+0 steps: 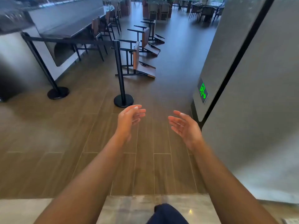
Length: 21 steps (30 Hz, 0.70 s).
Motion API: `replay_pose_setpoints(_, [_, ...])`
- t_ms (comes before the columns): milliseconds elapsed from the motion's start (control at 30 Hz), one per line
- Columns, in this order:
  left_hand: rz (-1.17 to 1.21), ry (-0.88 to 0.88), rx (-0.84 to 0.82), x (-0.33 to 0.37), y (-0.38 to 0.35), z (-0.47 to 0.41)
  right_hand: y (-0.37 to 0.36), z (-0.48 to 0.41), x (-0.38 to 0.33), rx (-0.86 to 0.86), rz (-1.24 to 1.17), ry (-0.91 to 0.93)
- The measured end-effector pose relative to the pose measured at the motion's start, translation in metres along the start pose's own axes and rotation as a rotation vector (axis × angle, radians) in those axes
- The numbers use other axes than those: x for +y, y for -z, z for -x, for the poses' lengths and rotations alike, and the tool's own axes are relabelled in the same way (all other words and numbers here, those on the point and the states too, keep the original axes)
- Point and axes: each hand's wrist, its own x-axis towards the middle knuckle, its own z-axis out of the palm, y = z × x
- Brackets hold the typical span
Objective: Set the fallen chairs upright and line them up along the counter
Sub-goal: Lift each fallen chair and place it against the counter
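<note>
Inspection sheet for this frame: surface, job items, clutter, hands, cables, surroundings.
Surface: wood-plank floor.
Job's things: fallen chairs lie in a row on the floor; upright chairs stand along the counter.
Clutter: two stanchions joined by a belt, before the nearest chair.
Grippers: left hand and right hand open, holding nothing.
Cables: nothing seen.
Surroundings: grey wall with green exit sign at right; dining tables far back.

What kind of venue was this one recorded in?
Probably a restaurant or café with a bar: a long counter with high chairs lined along it, dining tables with chairs at the back, and a belt-barrier post on the wood-look floor.
</note>
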Motion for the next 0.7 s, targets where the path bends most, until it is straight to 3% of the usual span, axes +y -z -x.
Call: replay_pose_setpoints(700, [0.061,0.051,0.053,0.000,-0.107,-0.290,0.051,-0.305,-0.061,-0.072,0.048,-0.112])
